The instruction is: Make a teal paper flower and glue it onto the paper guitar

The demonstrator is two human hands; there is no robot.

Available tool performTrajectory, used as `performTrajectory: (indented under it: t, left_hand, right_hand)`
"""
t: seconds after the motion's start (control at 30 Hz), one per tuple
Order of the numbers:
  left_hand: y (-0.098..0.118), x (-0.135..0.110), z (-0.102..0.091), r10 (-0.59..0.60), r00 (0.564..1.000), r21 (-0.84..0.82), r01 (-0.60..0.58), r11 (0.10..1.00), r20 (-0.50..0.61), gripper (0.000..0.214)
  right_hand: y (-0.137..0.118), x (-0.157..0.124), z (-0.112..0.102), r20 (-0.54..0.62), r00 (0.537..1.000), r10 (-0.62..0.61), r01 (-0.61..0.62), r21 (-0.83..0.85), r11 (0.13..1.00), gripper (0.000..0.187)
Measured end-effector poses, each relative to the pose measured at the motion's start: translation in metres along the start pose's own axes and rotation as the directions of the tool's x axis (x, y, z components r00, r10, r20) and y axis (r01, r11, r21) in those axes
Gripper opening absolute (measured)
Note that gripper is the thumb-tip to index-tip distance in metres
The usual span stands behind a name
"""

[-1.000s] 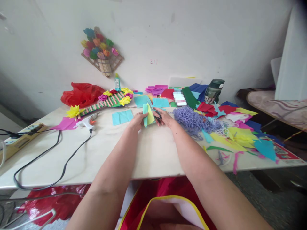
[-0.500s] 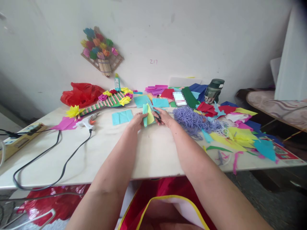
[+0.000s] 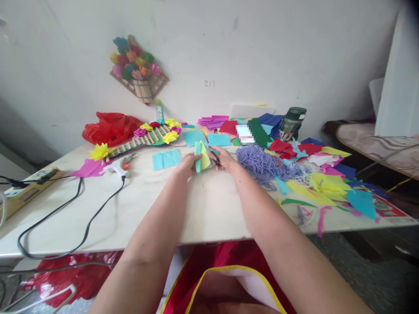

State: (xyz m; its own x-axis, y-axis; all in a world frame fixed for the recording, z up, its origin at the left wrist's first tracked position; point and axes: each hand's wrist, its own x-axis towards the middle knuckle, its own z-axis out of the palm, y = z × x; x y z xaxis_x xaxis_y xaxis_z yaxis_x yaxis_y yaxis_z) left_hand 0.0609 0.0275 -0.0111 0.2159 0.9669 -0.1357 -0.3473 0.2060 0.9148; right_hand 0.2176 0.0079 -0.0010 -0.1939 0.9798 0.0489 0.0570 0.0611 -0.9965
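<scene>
My left hand (image 3: 187,166) is closed on the left edge of a folded blue and yellow paper piece (image 3: 202,158), held just above the table. Dark-handled scissors (image 3: 214,158) sit in my right hand (image 3: 225,159), which is closed around the handles. Their blades point up and left beside the paper's right edge; whether they touch it I cannot tell. To the left of my left hand lies a creased light blue paper sheet (image 3: 166,159). Further light blue pieces (image 3: 219,140) lie just beyond my hands.
A purple yarn heap (image 3: 258,162) and colourful paper scraps (image 3: 330,187) cover the right side. On the left are a glue gun (image 3: 118,167) with its cord, a power strip (image 3: 36,185) and a flower-trimmed craft (image 3: 144,141). A dark bottle (image 3: 292,124) stands at the back.
Almost nothing differs. Both hands keep their place with the paper and scissors; the whole view has shifted very slightly.
</scene>
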Motion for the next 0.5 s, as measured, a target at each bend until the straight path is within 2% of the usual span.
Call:
performTrajectory:
  t: [0.5]
  left_hand:
    - [-0.0010, 0.0030, -0.0018, 0.013, 1.000, 0.002, -0.013, 1.000, 0.002, 0.021]
  right_hand:
    - [-0.0012, 0.0010, 0.0010, -0.028, 1.000, 0.007, -0.008, -0.044, 0.999, 0.066]
